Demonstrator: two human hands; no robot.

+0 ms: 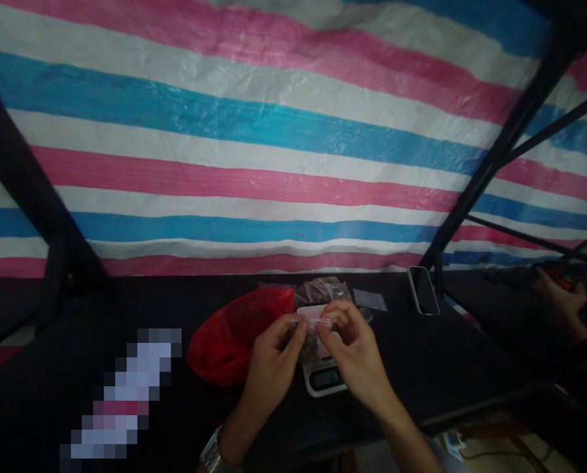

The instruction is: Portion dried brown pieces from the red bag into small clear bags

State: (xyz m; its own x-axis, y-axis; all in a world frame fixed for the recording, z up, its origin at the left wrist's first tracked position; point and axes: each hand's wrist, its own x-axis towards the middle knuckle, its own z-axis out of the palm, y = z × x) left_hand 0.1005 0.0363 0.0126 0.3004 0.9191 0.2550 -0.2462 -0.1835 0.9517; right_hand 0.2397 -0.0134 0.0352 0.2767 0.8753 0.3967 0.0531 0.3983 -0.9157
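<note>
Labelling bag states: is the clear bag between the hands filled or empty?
Not empty: dark bits show through the clear bag below its pinched top. Cannot tell how full.

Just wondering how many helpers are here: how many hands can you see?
3: the left hand and right hand, pinching a small clear bag; another person's hand at far right. Others may be hidden in the dark there.
</note>
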